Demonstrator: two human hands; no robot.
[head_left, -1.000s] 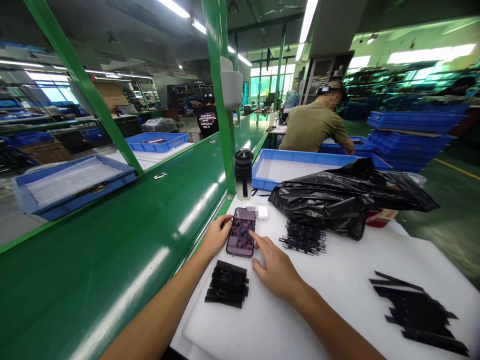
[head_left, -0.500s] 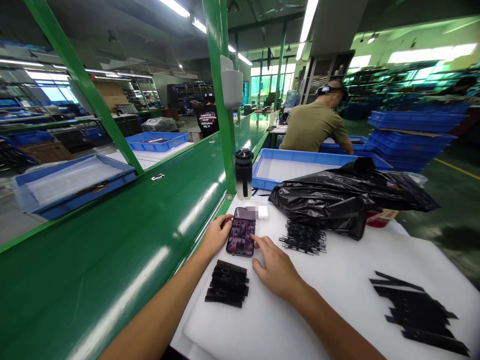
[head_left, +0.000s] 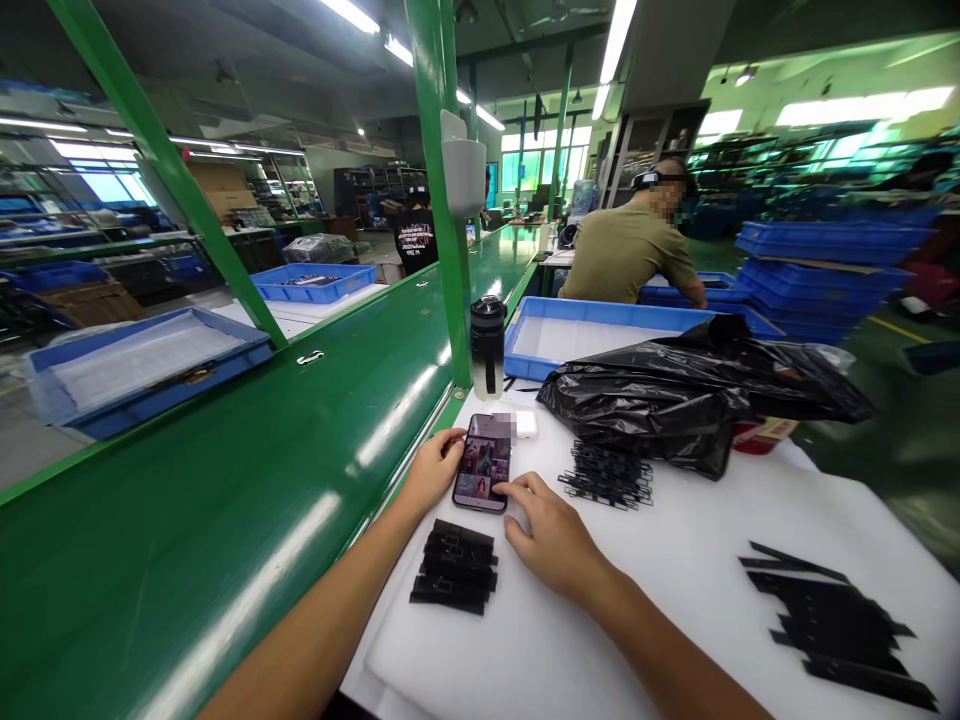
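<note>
Centrally, a smartphone (head_left: 482, 462) lay face up on a white-covered surface (head_left: 660, 600), screen lit, between two bare hands. The left hand (head_left: 433, 472) rested with its fingers against the phone's left edge; whether it gripped cannot be told. The right hand (head_left: 555, 535) held nothing, its thumb spread from an index finger bent at the screen's lower right. A sideways nudge could have pushed the phone into the white case (head_left: 527, 425) just beyond it, and the upright bottle (head_left: 488, 350), if bumped, could have toppled onto both. A leftward sweep of either wrist might have scattered the near pile of black strips (head_left: 453, 567). Counted on the surface: one phone, one case, one bottle, one crumpled black plastic bag (head_left: 645, 395), and three piles of black parts: the near strips, a tangle of small frame-like pieces (head_left: 609, 476), and flat strips at far right (head_left: 844, 628). Overlap hid each pile's exact number.
</note>
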